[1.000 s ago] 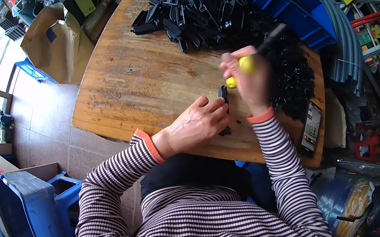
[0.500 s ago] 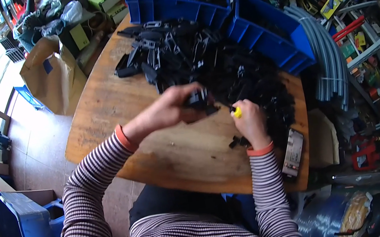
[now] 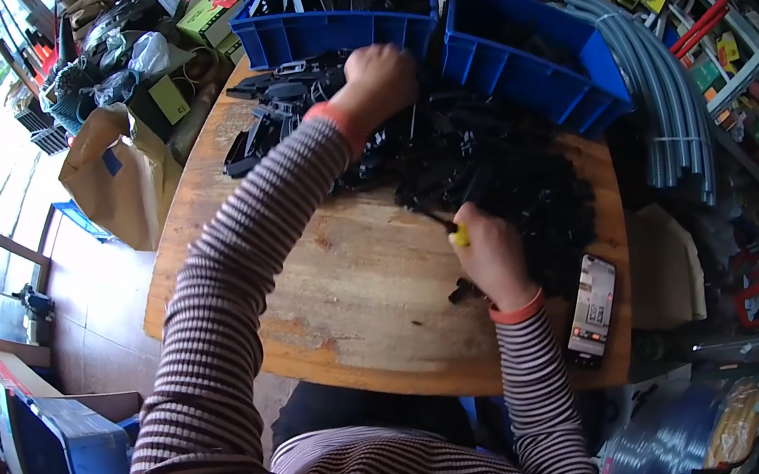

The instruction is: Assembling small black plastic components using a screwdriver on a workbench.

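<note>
Left hand (image 3: pixel 379 74) is stretched to upper centre of the frame, fingers curled down into the pile of black parts (image 3: pixel 477 159) right at the front wall of the left bin (image 3: pixel 333 30). Looks clamped on a part, but the fingertips are buried in the pile, so I cannot tell what it grips, if anything.

Right hand (image 3: pixel 493 256) sits centre-right on the table (image 3: pixel 347 283), fist closed around a screwdriver (image 3: pixel 456 232) (yellow handle, dark shaft pointing up-left toward the pile). One small black part (image 3: pixel 463 291) lies on the wood touching the heel of that hand.

Hands are well apart, left far above right in the frame.

Pile spreads from the bins at top down to the right table edge. Second blue bin (image 3: pixel 533 68) sits upper right, beside the first. Phone (image 3: pixel 593 306) lies flat at the lower right edge of the table, just beside the right wrist. Grey hoses (image 3: pixel 666 105) run down the right side past the table. Brown paper bag (image 3: pixel 117 177) stands upper left off the table. Blue crate (image 3: pixel 86 471) on the floor lower left.
</note>
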Demonstrator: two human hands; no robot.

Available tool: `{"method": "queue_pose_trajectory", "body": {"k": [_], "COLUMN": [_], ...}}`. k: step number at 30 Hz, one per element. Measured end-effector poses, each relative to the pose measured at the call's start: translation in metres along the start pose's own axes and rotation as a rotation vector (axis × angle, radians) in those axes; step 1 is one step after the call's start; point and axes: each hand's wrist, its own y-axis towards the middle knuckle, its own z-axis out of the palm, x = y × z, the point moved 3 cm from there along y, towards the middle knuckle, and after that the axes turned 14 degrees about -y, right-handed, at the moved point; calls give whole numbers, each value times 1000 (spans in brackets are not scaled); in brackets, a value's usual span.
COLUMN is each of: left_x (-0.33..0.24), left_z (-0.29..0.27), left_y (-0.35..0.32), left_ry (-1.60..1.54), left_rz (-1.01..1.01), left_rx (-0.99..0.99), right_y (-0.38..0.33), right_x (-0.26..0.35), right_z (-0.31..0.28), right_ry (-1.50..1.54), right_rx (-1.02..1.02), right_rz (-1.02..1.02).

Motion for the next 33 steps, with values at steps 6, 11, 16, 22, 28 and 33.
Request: {"method": "queue_pose_trajectory", "body": {"k": [6, 11, 16, 22, 28, 33], "left_x": [36, 2, -38, -30, -25, -27], "left_z": [37, 9, 30, 43, 46, 51], "left_y": [-58, -127, -226, -241, -259, -259], "left_ry": [-261, -385, -368, -525, -562, -577], "left_rz": [-40, 205, 699, 860, 792, 792], "left_rx": [-221, -223, 13, 2, -39, -20], "right_y": [5, -2, -7, -12, -16, -16], "right_x": [-2, -5, 17, 46, 51, 57], "right_z": [-20, -35, -32, -23, -19, -13], "right_ry": [294, 494, 462, 382, 318, 274], "right_rx": [-95, -125, -108, -29, 6, 37], "right_rz": [33, 142, 62, -119, -116, -149]}}
